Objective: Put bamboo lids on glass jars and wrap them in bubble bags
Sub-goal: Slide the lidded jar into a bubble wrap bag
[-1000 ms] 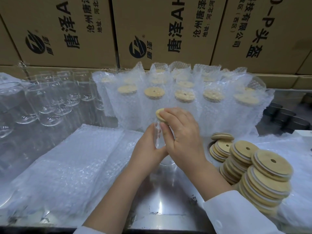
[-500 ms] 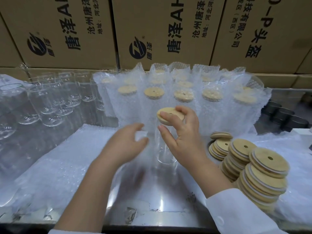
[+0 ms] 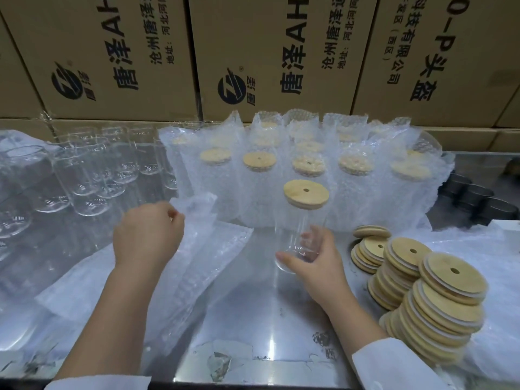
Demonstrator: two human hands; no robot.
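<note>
Steel worktop (image 3: 253, 327) runs under both hands, and printed cardboard cartons (image 3: 118, 52) wall off the 12 o'clock side.

Fingers (image 3: 289, 260) of the right hand (image 3: 320, 274) curl round the base of a clear glass jar (image 3: 299, 229). The thumb is on the jar's 9 o'clock side and the other fingers show through the glass at 3 o'clock. A round bamboo lid (image 3: 306, 192) with 1 small hole sits flat over the jar's mouth. I cannot tell whether the jar's base touches the steel.

The left hand (image 3: 147, 235) is at 9 o'clock of the jar and apart from it. Its fingers are bunched tight, pinching the top edge of 1 bubble bag (image 3: 197, 209). That edge is raised off the flat pile of bubble bags (image 3: 84, 277) lying toward 8 o'clock.

Beyond the jar at 12 o'clock stand wrapped jars (image 3: 357, 178), packed close together, and the front row shows 5 lids through the wrap. Bare glass jars (image 3: 84, 178) crowd the 10 o'clock corner. Leaning stacks of bamboo lids (image 3: 439, 305) sit at 4 o'clock, near the right wrist. A white sleeve cuff (image 3: 394, 364) shows at 5 o'clock. Dark round containers (image 3: 478, 198) at 3 o'clock are too dim to name.
</note>
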